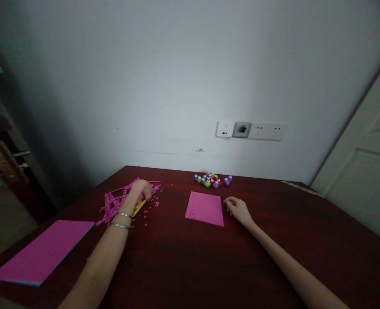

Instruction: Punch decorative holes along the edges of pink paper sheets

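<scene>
My left hand (141, 189) reaches down at the pink scraps, its fingers bent and drawn together. What the fingertips hold, if anything, is hidden. A long, narrow yellow object (139, 208) lies under and beside this hand; its kind is unclear. Around it are cut pink strips (112, 206) and tiny pink shapes (156, 204). My right hand (238, 209) rests on the table, loosely bent and apart, with nothing seen in it. Its fingertips are close to the right edge of a square pink sheet (205, 207), which has small marks at its lower left.
Several colourful little craft punches or toys (212, 179), purple, green and red, stand near the wall. A larger pink sheet stack (44, 251) with a blue edge lies at the table's left. The dark red table (183, 266) meets a wall with sockets (267, 131).
</scene>
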Motion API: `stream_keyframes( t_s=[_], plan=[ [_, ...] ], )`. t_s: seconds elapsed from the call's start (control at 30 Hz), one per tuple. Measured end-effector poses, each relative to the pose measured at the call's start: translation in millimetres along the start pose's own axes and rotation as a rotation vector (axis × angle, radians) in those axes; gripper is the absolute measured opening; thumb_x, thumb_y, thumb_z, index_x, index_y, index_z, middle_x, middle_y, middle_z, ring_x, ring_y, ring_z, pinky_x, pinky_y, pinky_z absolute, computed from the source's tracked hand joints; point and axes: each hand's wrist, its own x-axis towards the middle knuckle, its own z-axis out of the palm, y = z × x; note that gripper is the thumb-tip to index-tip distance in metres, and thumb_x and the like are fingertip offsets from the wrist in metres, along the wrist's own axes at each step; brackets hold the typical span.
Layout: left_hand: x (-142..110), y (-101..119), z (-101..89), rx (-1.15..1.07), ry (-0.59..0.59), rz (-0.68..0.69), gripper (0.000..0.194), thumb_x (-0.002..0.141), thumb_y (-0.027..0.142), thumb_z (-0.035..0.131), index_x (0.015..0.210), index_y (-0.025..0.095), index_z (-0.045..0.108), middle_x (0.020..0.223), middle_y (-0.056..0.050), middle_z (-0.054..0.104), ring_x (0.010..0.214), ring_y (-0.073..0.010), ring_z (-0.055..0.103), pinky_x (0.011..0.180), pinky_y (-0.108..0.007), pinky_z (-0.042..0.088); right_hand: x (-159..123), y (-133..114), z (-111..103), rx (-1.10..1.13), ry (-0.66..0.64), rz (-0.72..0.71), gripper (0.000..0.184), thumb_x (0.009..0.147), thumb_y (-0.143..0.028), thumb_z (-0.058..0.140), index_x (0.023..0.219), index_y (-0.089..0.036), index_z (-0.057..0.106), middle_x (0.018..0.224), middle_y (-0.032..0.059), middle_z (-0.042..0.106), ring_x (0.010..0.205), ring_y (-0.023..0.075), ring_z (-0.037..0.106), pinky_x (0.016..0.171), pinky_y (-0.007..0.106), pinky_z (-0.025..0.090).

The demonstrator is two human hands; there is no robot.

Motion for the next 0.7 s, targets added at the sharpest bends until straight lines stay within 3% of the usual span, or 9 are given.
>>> stream_keyframes(
  t_s=[0.1,0.17,0.23,0.3,0.4,0.53,0.6,0.7],
  plan=[
    [-9,17,-16.7,0.05,-0.236,-0.045,0.014,0.045,0.013,0.071,0.047,0.014,0.057,0.044,-0.007,0.058,0.049,-0.0257,0.06,0.051,-0.038,0.05,-2,-4,-1,0.069,0.02,-0.001,0.025,0.073,-0.038,0.049,0.075,-0.016,0.06,0.046,-0.0044,0.053,0.034,0.0092,0.044,0.033,0.02,0.032],
    [-15,40,-26.2,0.032,-0.356,0.018,0.009,0.052,0.018,0.069,0.052,0.014,0.06,0.048,-0.006,0.061,0.051,-0.0205,0.06,0.053,-0.032,0.05,-6,-10,0,0.132,0.045,-0.009,0.027,0.074,-0.04,0.049,0.08,-0.016,0.059,0.048,-0.0045,0.053,0.034,0.0089,0.043,0.033,0.02,0.032],
    [-21,69,-29.5,-0.056,-0.555,0.262,0.01,0.059,0.024,0.066,0.062,0.014,0.063,0.056,-0.004,0.064,0.054,-0.0164,0.06,0.054,-0.027,0.048,-12,-20,3,0.204,0.073,-0.024,0.03,0.074,-0.044,0.049,0.083,-0.016,0.058,0.051,-0.0038,0.053,0.038,0.0091,0.046,0.037,0.02,0.037],
    [-26,98,-23.8,-0.155,-0.677,0.466,0.015,0.062,0.027,0.067,0.071,0.016,0.063,0.06,-0.003,0.065,0.056,-0.0146,0.061,0.055,-0.026,0.048,-21,-33,10,0.281,0.076,-0.032,0.035,0.075,-0.048,0.05,0.084,-0.015,0.057,0.057,-0.0012,0.056,0.045,0.0107,0.051,0.043,0.022,0.043],
    [-30,132,1.2,-0.223,-0.874,0.626,0.019,0.065,0.031,0.069,0.075,0.016,0.063,0.063,-0.002,0.065,0.057,-0.0141,0.061,0.055,-0.026,0.049,-37,-58,22,0.394,0.009,-0.024,0.041,0.078,-0.053,0.047,0.094,-0.017,0.054,0.071,0.0031,0.061,0.059,0.015,0.06,0.054,0.027,0.05],
    [-28,152,47.5,-0.397,-0.898,0.679,0.022,0.064,0.03,0.07,0.077,0.014,0.062,0.067,-0.003,0.066,0.06,-0.0134,0.061,0.059,-0.027,0.05,-57,-83,33,0.55,-0.127,0.077,0.044,0.078,-0.052,0.049,0.11,-0.022,0.045,0.088,0.004,0.063,0.072,0.0162,0.063,0.061,0.029,0.052],
    [-27,154,67.8,-0.495,-0.845,0.654,0.023,0.065,0.03,0.07,0.077,0.013,0.062,0.065,-0.002,0.065,0.059,-0.0126,0.061,0.059,-0.026,0.049,-62,-86,34,0.588,-0.147,0.149,0.049,0.073,-0.048,0.058,0.112,-0.023,0.043,0.082,0.0004,0.061,0.068,0.0144,0.062,0.059,0.027,0.05],
    [-25,154,88.9,-0.567,-0.813,0.629,0.026,0.068,0.035,0.066,0.082,0.013,0.062,0.069,-0.003,0.065,0.059,-0.0121,0.061,0.058,-0.027,0.049,-65,-79,32,0.552,-0.077,0.117,0.05,0.069,-0.043,0.062,0.11,-0.022,0.042,0.065,-0.0063,0.053,0.053,0.0101,0.053,0.049,0.022,0.044]
  ],
)
